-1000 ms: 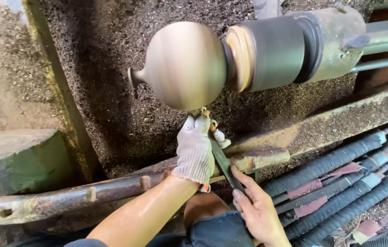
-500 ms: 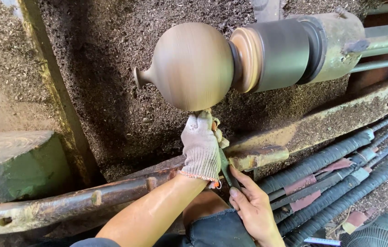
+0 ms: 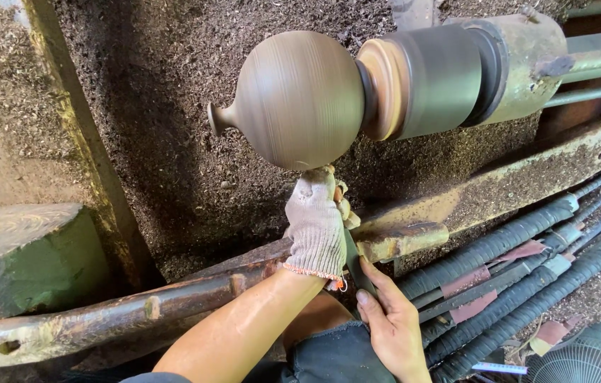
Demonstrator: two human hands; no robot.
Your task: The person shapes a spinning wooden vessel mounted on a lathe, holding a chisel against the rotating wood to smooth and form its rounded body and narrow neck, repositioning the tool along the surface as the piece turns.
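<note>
Sawdust-covered floor (image 3: 173,142), a green-painted wood block (image 3: 24,255) at left, a fan (image 3: 584,362) at bottom right.

round brown vase (image 3: 299,99) on lathe, dark chisel (image 3: 354,261) beneath

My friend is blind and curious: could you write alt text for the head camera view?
A gloved left hand and bare right hand hold a long tool against the underside of a round wooden vase mounted on a lathe, above a rusty bar and a shavings-covered floor.

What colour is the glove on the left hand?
The glove is off-white knit with an orange cuff edge, seen in the head view.
</note>
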